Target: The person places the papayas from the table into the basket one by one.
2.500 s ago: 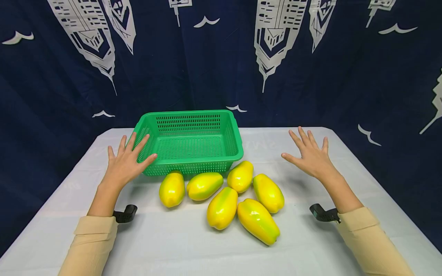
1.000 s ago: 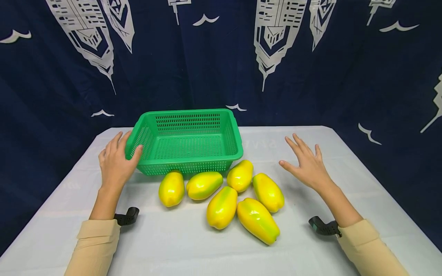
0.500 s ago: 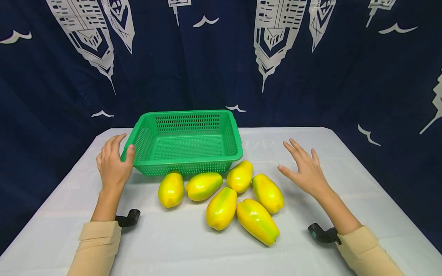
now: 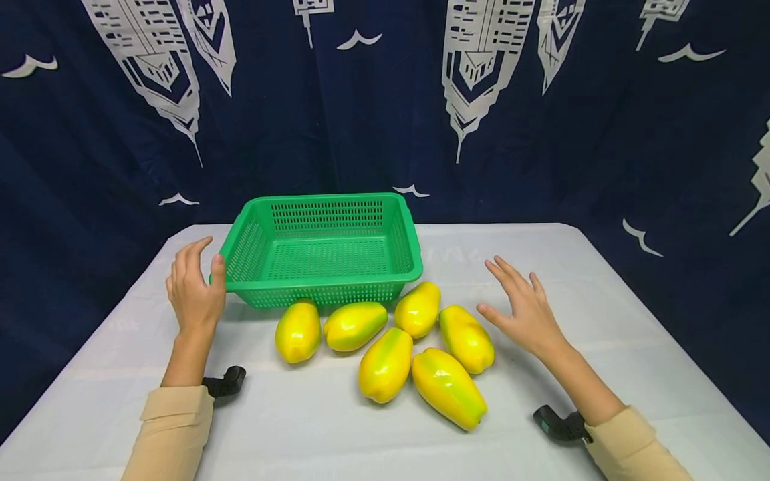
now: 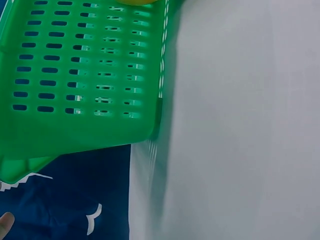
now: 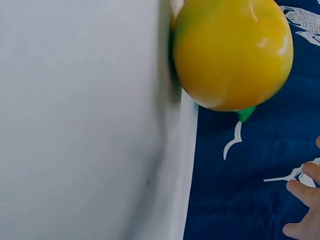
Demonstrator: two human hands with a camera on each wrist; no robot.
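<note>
My left hand (image 4: 195, 287) is held beside the left front corner of a green plastic basket (image 4: 325, 286), thumb up near the rim, fingers loosely bent. In the left wrist view, one fingertip (image 5: 5, 224) shows apart from the perforated basket wall (image 5: 65, 130). My right hand (image 4: 526, 317) hovers with spread fingers to the right of a yellow-green papaya (image 4: 466, 339), holding nothing. That wrist's view has a papaya (image 6: 232, 55) large at the top and fingers (image 6: 305, 192) at the lower right, apart from it. Several more papayas, including one at the left (image 4: 298, 332), lie before the basket.
A white cloth covers the table (image 4: 289, 427). Behind it hangs a dark blue curtain (image 4: 373, 120) with white building and bird prints. Each wrist wears a black camera, the left one (image 4: 225, 382) and the right one (image 4: 561, 424).
My left hand has gone from above the basket's left side to outside its left edge, its fingers drawn closer together. My right hand has come down and slightly left. Basket and papayas stay put.
</note>
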